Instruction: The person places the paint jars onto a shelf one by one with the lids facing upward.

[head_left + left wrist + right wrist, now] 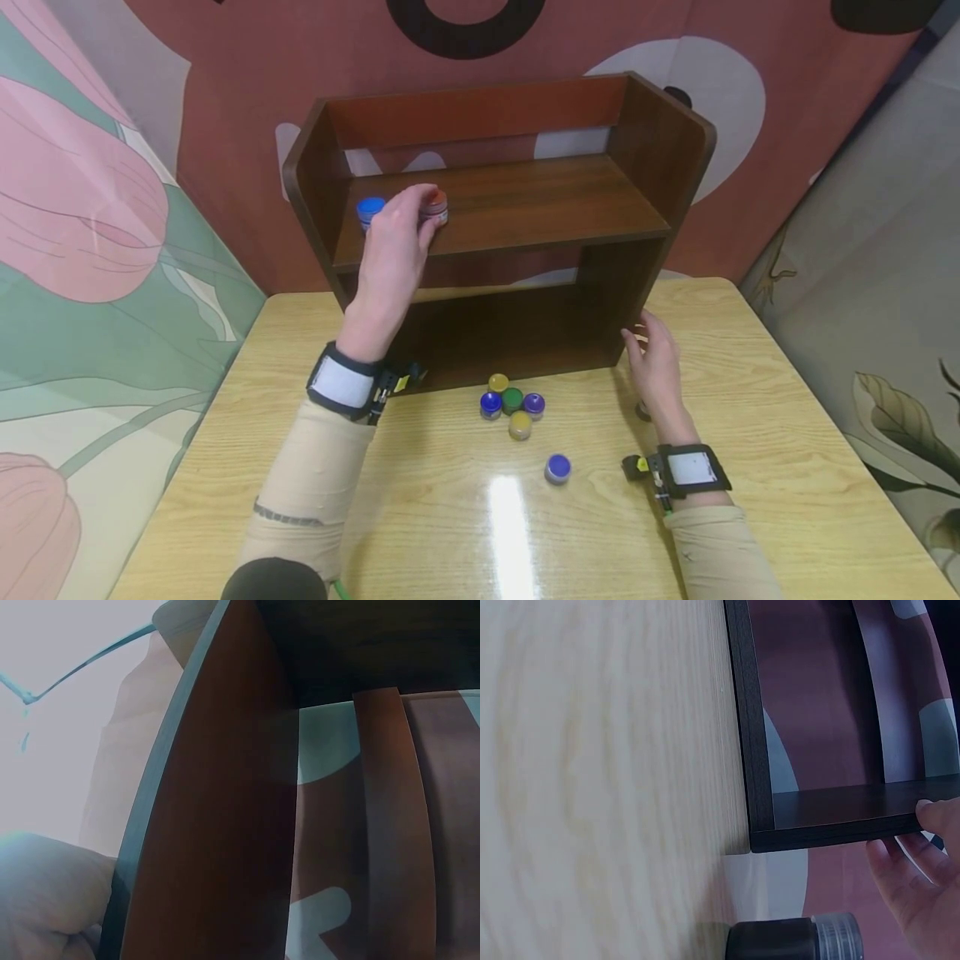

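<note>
We see the left hand raised over the upper board, wrist below it and fingers bent down, pinching a small red-lidded jar between thumb and fingers. The right hand is lower, at the shelf unit's right side panel, thumb on the front edge and fingers curled against the outer face, holding it lightly. The red-lidded jar is upright on the upper board, its side pale and partly hidden from us; a blue-lidded jar stands just left of it. The shelf unit is dark brown with wood grain and rounded upper corners. In front of it, we count five small round jars clustered together, lids yellow, blue, green and purple, and a violet-blue-lidded jar apart from them. A dark jar is near the right hand. The table is pale, grained and glossy.
</note>
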Demonstrator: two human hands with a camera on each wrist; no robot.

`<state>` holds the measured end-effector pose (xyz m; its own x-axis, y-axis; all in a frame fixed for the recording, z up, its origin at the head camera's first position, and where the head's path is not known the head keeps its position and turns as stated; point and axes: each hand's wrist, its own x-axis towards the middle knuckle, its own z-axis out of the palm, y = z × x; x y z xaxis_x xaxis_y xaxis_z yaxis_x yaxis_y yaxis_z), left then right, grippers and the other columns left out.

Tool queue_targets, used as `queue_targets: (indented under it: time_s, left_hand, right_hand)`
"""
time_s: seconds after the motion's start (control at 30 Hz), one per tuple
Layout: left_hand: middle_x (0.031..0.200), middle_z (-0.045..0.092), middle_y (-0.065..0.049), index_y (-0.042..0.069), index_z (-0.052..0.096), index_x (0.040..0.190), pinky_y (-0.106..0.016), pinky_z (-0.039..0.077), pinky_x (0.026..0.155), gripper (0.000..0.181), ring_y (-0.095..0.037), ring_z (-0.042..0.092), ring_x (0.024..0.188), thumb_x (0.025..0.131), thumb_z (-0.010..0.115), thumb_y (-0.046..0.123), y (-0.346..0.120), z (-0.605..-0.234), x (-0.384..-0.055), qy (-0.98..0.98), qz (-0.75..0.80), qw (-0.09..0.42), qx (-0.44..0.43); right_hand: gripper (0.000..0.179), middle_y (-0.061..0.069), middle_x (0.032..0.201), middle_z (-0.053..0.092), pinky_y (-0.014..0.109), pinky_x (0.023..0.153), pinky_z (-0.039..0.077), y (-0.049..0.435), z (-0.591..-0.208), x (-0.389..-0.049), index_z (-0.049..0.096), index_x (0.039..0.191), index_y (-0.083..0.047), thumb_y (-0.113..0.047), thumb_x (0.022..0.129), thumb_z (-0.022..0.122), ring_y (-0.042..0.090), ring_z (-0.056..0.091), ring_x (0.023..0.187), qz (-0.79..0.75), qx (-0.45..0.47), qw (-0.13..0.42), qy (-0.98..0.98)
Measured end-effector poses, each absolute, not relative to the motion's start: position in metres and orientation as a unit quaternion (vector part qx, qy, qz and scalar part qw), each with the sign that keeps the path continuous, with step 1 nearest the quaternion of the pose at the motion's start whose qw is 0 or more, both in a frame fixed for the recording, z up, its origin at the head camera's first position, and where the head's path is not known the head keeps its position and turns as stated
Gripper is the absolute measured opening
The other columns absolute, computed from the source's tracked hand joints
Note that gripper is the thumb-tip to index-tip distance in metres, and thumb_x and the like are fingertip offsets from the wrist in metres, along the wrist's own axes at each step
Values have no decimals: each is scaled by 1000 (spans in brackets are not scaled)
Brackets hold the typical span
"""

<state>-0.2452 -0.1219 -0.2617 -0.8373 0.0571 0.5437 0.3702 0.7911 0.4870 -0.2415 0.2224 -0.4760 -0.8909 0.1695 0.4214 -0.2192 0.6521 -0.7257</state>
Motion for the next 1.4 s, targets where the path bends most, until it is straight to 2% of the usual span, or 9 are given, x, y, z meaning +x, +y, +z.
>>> queue_targets:
  time_s: [0.17, 0.4, 0.57, 1.07, 1.27, 1.4]
  left_hand:
    - [133, 65, -10, 8, 58, 133, -34, 49, 110, 41, -23, 62, 125, 94, 67, 16, -123, -262, -244, -906, -300, 271, -125]
    - [147, 55, -13, 7, 57, 136, -37, 43, 115, 44, -26, 53, 137, 94, 67, 14, -123, -267, -243, -902, -269, 305, -145]
    - [150, 52, -14, 6, 58, 135, -36, 42, 116, 42, -28, 54, 137, 94, 67, 13, -123, -272, -241, -890, -257, 338, -166]
    - [128, 67, -14, 3, 67, 121, -33, 48, 111, 26, -26, 62, 123, 95, 66, 7, -121, -291, -219, -817, -176, 461, -297]
    - [121, 69, -13, 2, 70, 117, -32, 51, 107, 25, -26, 65, 116, 92, 69, 6, -118, -299, -209, -799, -159, 471, -338]
    - [119, 71, -12, 3, 71, 116, -31, 53, 105, 26, -24, 66, 114, 91, 71, 9, -117, -308, -204, -799, -156, 446, -372]
  right_hand:
    - [36, 25, 127, 61, 54, 93, 57, 222, -477, -241, 53, 136, -1, -8, 101, 56, 40, 61, 115, 416, 17, 235, -878]
    - [35, 25, 127, 61, 55, 92, 57, 223, -477, -242, 54, 136, 0, -8, 101, 55, 40, 61, 114, 418, 18, 235, -877]
    - [35, 25, 127, 61, 54, 93, 57, 222, -476, -242, 54, 135, 0, -8, 101, 56, 40, 62, 115, 419, 16, 234, -877]
    - [34, 25, 127, 61, 54, 91, 57, 223, -473, -240, 55, 133, 1, -8, 101, 56, 40, 62, 113, 431, 20, 234, -871]
    - [34, 25, 129, 60, 54, 92, 57, 224, -473, -239, 54, 134, 0, -8, 101, 56, 40, 61, 115, 427, 13, 229, -875]
    - [34, 25, 129, 60, 54, 93, 57, 225, -472, -239, 55, 134, 1, -8, 101, 55, 40, 61, 115, 428, 14, 230, -874]
